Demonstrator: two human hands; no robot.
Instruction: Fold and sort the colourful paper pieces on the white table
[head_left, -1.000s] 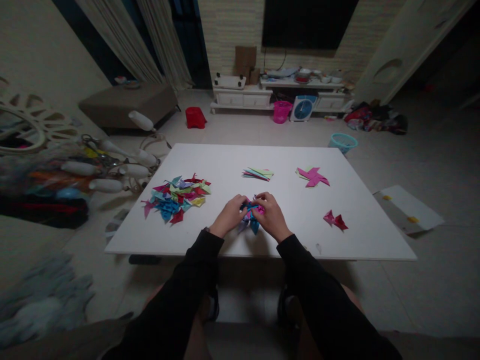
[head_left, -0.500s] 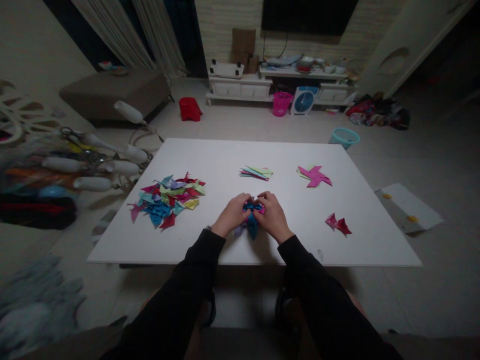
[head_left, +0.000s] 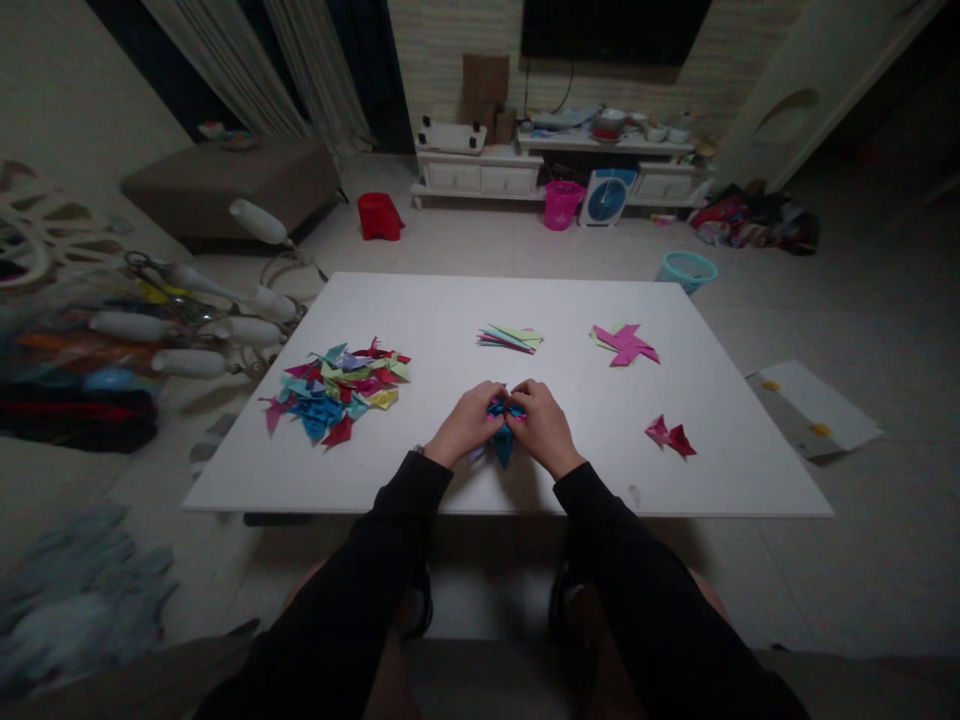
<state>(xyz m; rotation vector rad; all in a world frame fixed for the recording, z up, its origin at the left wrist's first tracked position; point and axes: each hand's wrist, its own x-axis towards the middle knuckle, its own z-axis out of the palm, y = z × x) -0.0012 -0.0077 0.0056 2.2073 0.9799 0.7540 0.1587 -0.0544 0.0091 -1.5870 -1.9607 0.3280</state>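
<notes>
Both my left hand (head_left: 474, 422) and my right hand (head_left: 545, 424) are closed on a folded-paper piece (head_left: 503, 449), mostly blue with bits of pink and purple. They hold it between thumbs and fingertips above the near middle of the white table (head_left: 420, 480). My fingers hide much of its shape. To the left lies a heap of colourful origami cranes (head_left: 337, 390). Beyond my hands rests a fanned bundle of folded paper strips (head_left: 510, 339). A pink and green paper pinwheel shape (head_left: 626, 345) lies at the far right, and two joined-looking red and pink folded pieces (head_left: 670, 436) sit nearer.
Past the table's far right corner stands a turquoise basket (head_left: 688, 268). A pink bin (head_left: 562, 205) and a blue fan (head_left: 606, 196) are by the white cabinet (head_left: 480, 178). On the left, a lamp with white shades (head_left: 187, 362) comes close to the table edge. A red stool (head_left: 379, 217) stands behind.
My fingers have shifted slightly on the blue paper piece, and the purple part below it shows less. The whole view has moved a little; the other paper things lie as before.
</notes>
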